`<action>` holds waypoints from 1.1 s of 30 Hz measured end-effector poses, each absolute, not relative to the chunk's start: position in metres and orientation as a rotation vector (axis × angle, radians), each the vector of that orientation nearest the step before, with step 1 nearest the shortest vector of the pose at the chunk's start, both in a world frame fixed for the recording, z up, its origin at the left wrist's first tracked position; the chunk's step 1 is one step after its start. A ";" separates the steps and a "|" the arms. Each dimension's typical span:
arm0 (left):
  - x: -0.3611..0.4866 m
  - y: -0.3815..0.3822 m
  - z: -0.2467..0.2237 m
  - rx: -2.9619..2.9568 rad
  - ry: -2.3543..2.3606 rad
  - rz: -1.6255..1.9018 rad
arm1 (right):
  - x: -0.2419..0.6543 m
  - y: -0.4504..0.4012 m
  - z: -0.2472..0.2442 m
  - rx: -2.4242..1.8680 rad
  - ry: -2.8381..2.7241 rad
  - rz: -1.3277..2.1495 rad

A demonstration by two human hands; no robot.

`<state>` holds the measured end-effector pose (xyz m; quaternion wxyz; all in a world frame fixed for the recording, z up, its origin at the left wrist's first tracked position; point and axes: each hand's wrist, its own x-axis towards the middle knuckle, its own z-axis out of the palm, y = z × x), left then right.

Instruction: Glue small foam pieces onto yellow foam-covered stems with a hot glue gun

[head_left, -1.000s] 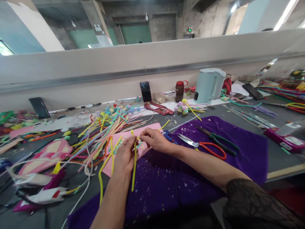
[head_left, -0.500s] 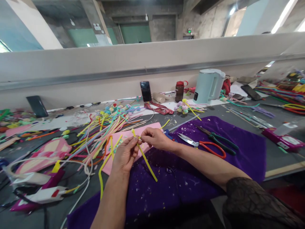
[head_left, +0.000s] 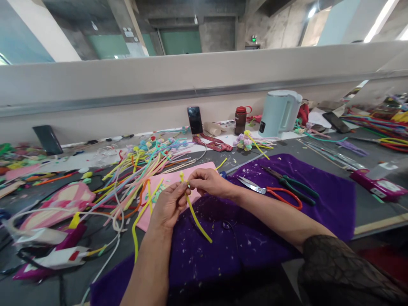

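Note:
A yellow pipe cleaner (head_left: 199, 225) hangs down to the right from my fingertips, its short knobbed top end poking up above them. My left hand (head_left: 170, 202) pinches it between thumb and fingers. Close against it, my right hand (head_left: 205, 182) has thumb and forefinger pressed together at the same spot; the bit between them is too small to make out. Under the hands lie a pink sheet (head_left: 143, 221) and a purple cloth (head_left: 223, 246) dotted with scraps. Red-handled scissors (head_left: 283, 195) and green-handled pliers (head_left: 295, 187) rest on the cloth to the right.
Many coloured pipe cleaners (head_left: 127, 182) lie at the left, near glue guns (head_left: 54, 259) and white cables. Along the back stand a phone (head_left: 194, 120), a dark bottle (head_left: 240, 121) and a pale blue kettle (head_left: 278, 114). A magenta device (head_left: 379, 185) is at the right.
The hanging part of the yellow pipe cleaner is now more curved, and its top end stands more upright. My right hand has shifted slightly; both hands remain together.

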<state>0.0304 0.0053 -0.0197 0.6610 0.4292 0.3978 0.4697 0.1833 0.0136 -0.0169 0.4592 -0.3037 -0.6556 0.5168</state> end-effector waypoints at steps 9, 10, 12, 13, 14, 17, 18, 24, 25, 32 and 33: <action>0.035 0.001 -0.021 1.038 0.879 1.042 | 0.194 0.021 -0.019 -0.612 -1.404 1.727; 0.035 0.001 -0.021 1.039 0.878 1.046 | 0.194 0.021 -0.020 -0.616 -1.384 1.736; 0.036 0.001 -0.021 1.037 0.878 1.052 | 0.193 0.022 -0.020 -0.653 -1.339 1.731; 0.036 0.001 -0.021 1.036 0.879 1.056 | 0.192 0.022 -0.021 -0.680 -1.317 1.722; 0.036 0.001 -0.021 1.036 0.880 1.058 | 0.191 0.021 -0.021 -0.703 -1.299 1.715; 0.035 0.001 -0.020 1.042 0.880 1.056 | 0.190 0.021 -0.021 -0.698 -1.289 1.718; 0.035 0.001 -0.020 1.044 0.881 1.053 | 0.190 0.021 -0.021 -0.670 -1.301 1.727; 0.037 0.000 -0.021 1.035 0.889 1.032 | 0.197 0.023 -0.023 -0.543 -1.399 1.786; 0.037 0.000 -0.021 1.032 0.891 1.032 | 0.198 0.024 -0.023 -0.543 -1.409 1.786; 0.040 -0.003 -0.024 1.033 0.879 1.021 | 0.202 0.024 -0.027 -0.577 -1.422 1.803; 0.040 -0.004 -0.024 1.039 0.882 1.014 | 0.202 0.024 -0.028 -0.583 -1.425 1.814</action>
